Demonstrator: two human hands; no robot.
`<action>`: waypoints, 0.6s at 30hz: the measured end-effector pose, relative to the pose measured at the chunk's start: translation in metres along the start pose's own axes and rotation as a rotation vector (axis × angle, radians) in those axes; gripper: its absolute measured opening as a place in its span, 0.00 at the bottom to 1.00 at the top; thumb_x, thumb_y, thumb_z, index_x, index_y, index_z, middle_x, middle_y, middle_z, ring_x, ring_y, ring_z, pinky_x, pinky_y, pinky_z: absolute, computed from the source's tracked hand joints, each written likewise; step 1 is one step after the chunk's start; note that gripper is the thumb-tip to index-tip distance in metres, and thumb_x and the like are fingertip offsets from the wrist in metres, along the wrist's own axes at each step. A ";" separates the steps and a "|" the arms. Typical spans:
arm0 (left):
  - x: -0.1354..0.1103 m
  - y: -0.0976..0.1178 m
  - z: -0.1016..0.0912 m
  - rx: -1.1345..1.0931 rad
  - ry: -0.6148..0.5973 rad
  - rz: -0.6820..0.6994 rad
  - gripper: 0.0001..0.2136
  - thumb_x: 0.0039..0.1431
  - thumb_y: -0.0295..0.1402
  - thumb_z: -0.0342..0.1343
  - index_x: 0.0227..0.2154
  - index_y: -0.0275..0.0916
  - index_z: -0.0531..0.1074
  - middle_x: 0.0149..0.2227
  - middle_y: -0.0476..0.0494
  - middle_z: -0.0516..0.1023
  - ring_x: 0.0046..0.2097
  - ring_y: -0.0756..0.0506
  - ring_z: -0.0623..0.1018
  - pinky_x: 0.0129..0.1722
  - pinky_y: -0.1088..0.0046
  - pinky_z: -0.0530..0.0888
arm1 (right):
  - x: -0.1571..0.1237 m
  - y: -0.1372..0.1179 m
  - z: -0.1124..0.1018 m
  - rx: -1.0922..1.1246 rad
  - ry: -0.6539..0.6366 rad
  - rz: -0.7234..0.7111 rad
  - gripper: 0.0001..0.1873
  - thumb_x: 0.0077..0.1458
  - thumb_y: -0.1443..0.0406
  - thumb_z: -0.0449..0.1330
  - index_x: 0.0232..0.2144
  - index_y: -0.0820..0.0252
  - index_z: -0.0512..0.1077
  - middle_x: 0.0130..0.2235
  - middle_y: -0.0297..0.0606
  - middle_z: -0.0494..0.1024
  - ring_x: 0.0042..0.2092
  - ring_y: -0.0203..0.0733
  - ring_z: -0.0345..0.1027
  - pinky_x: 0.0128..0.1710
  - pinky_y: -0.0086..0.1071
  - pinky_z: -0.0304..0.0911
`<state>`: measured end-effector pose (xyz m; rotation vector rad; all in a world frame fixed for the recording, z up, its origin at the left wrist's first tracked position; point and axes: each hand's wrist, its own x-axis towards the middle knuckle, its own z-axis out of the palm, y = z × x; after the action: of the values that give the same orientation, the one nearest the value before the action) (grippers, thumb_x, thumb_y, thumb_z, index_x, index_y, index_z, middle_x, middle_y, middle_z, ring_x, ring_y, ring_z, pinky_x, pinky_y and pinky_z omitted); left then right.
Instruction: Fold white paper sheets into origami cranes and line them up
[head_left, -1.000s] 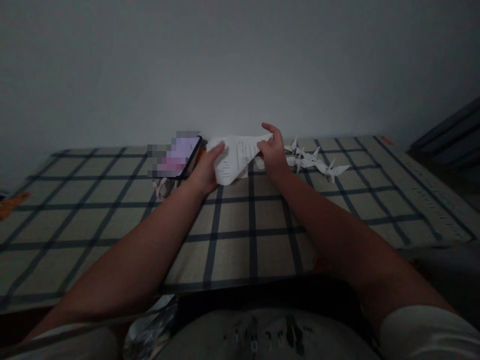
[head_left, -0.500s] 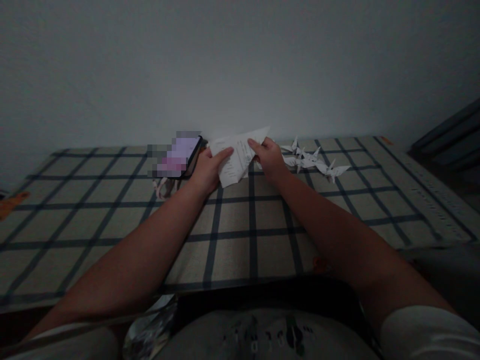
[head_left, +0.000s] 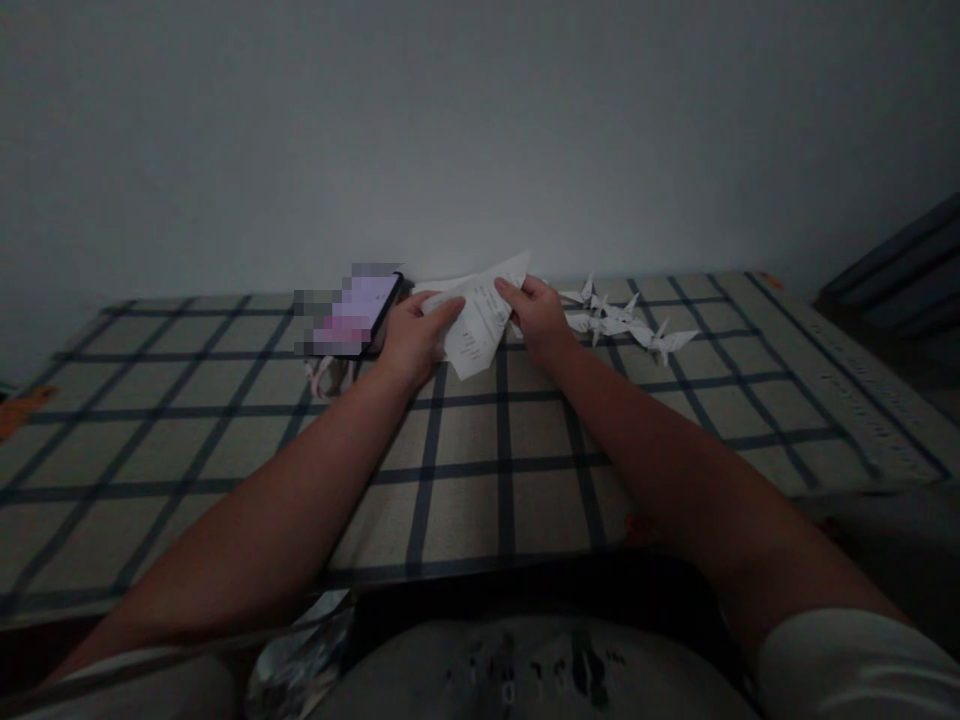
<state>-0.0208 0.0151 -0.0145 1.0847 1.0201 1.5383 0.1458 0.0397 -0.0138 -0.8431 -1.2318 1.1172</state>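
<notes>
A white printed paper sheet (head_left: 480, 318), partly folded, is held just above a checked cloth (head_left: 465, 470) near the far wall. My left hand (head_left: 409, 340) grips its left side, thumb on top of the paper. My right hand (head_left: 534, 315) pinches its right side, fingers curled round the edge. Both arms reach far forward from my lap. Part of the sheet is hidden behind my fingers.
A phone (head_left: 358, 312) with a lit screen leans against the wall, left of my left hand. Several folded paper cranes (head_left: 622, 322) lie to the right of my right hand. A crumpled shiny wrapper (head_left: 300, 660) lies at my lap. The room is dim.
The paper has been folded over and flattened from a loose curl. My right hand's raised fingers came down onto the sheet, and my left thumb slid further across it.
</notes>
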 end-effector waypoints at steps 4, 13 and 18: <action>-0.003 0.002 0.003 -0.028 -0.052 -0.031 0.18 0.41 0.38 0.72 0.35 0.37 0.77 0.35 0.43 0.82 0.36 0.43 0.82 0.38 0.67 0.78 | -0.001 0.000 0.000 -0.003 -0.032 -0.012 0.23 0.48 0.46 0.66 0.36 0.58 0.74 0.35 0.38 0.79 0.42 0.42 0.74 0.43 0.36 0.71; -0.004 0.000 0.001 0.043 -0.061 0.000 0.19 0.41 0.42 0.73 0.33 0.34 0.79 0.34 0.40 0.83 0.35 0.42 0.82 0.34 0.69 0.78 | 0.002 0.001 -0.001 0.065 0.028 -0.029 0.21 0.50 0.46 0.64 0.33 0.56 0.70 0.33 0.34 0.74 0.36 0.37 0.71 0.38 0.32 0.71; -0.003 0.000 0.000 0.075 -0.052 -0.012 0.18 0.41 0.41 0.72 0.32 0.35 0.79 0.33 0.41 0.83 0.33 0.43 0.81 0.31 0.71 0.77 | 0.002 -0.002 -0.001 -0.042 0.077 -0.023 0.26 0.52 0.40 0.59 0.32 0.56 0.68 0.31 0.35 0.71 0.38 0.38 0.71 0.37 0.31 0.69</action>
<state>-0.0206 0.0120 -0.0152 1.1628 1.0537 1.4645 0.1470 0.0411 -0.0120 -0.8935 -1.2018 1.0351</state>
